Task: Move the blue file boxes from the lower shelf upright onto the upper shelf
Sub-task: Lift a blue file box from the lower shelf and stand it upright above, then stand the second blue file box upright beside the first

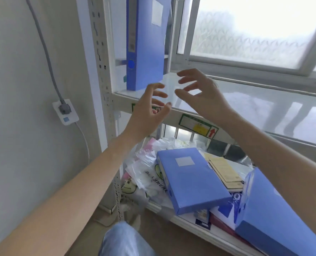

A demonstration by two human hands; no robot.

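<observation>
One blue file box [146, 43] stands upright at the left end of the white upper shelf [245, 97]. Two more blue file boxes lie flat on the lower shelf [186, 221]: one [190, 180] in the middle of the clutter, another [271, 215] at the right, tilted. My left hand [149, 109] and my right hand [199, 95] hover in front of the upper shelf's edge, just right of the standing box. Both have fingers spread and hold nothing. They touch no box.
Plastic bags [148, 172], papers and a tan booklet [225, 172] crowd the lower shelf. A perforated metal upright [101, 71] frames the rack's left side. A wall socket with a grey plug [64, 109] is on the left wall. A window [255, 30] lies behind.
</observation>
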